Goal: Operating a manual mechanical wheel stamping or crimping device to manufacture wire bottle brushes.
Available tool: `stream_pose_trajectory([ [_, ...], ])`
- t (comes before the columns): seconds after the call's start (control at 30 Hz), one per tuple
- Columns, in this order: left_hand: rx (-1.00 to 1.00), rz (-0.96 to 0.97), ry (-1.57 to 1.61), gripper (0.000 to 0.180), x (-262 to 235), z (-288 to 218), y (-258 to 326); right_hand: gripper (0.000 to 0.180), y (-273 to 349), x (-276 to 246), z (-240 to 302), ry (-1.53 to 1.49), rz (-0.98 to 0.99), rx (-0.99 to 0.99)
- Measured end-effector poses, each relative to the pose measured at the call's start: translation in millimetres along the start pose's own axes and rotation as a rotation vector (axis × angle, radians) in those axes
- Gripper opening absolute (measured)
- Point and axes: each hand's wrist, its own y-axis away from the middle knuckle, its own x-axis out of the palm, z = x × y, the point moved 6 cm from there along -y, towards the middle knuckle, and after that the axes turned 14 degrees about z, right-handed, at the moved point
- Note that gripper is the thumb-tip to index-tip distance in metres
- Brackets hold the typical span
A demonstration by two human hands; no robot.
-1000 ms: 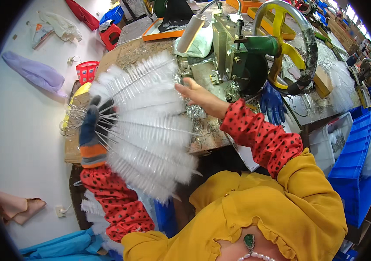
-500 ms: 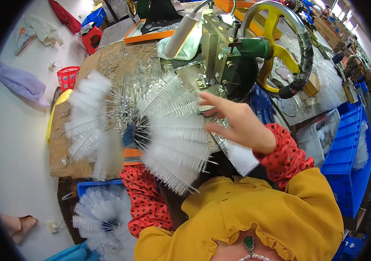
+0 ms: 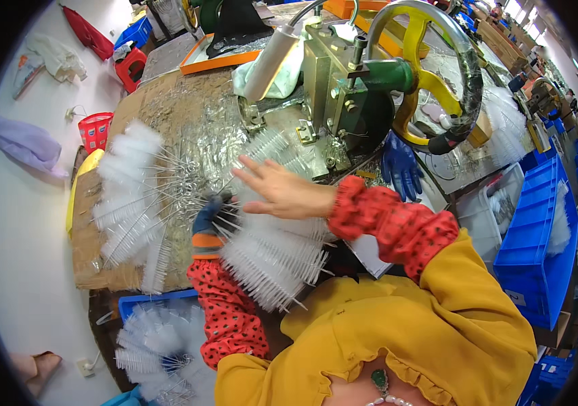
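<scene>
My left hand point(image 3: 212, 215), in a dark glove with an orange and grey cuff, grips a fanned bundle of white bottle brushes point(image 3: 272, 260) by their wire stems. Bare and with its fingers spread, my right hand point(image 3: 282, 191) reaches across the top of that bundle and hides part of it. Whether its palm touches the bristles I cannot tell. Left of the gloved hand, another fan of white brushes point(image 3: 130, 186) lies on the brown, worn bench top point(image 3: 174, 98), its wire loops pointing toward the middle.
A hand press with a yellow-spoked wheel point(image 3: 461, 108) stands beyond my hands, a cylindrical lamp point(image 3: 272, 64) beside it. Below the bench edge, a blue bin point(image 3: 126, 304) holds more brushes. A blue glove point(image 3: 403, 166) hangs near the press. Blue crates point(image 3: 532, 250) stand at right.
My right hand has swung left, from beside the held brushes to over them. The left hand keeps its hold on the bundle. The whole view has shifted slightly.
</scene>
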Motion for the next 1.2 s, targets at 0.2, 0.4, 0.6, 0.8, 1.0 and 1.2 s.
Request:
stream_pose_trajectory([
  [0.2,-0.079,0.228,0.031,0.023,36.0,-31.9,-9.6,0.055,162.0,-162.9,-0.6,0.376,-0.717,0.14],
  [0.4,-0.136,0.291,-0.035,0.031,53.9,-48.6,-45.5,0.05,247.3,-171.4,-76.9,0.234,-1.143,0.552],
  [0.6,0.116,0.201,-0.058,0.026,27.1,-46.7,-65.6,0.034,235.9,-209.3,-96.8,-0.149,-0.931,0.646],
  [0.8,-0.028,0.114,-0.019,0.026,12.8,-44.4,-71.4,0.013,186.8,-309.8,-104.7,0.04,-0.585,0.692],
  [1.0,0.178,0.27,-0.094,0.02,15.5,-54.0,-72.4,0.005,137.5,-345.7,-152.7,-0.13,-0.327,0.783],
  [1.2,0.104,0.158,-0.074,0.021,-6.9,-58.7,-79.4,0.006,121.8,-346.5,-159.5,-0.184,-0.243,0.795],
])
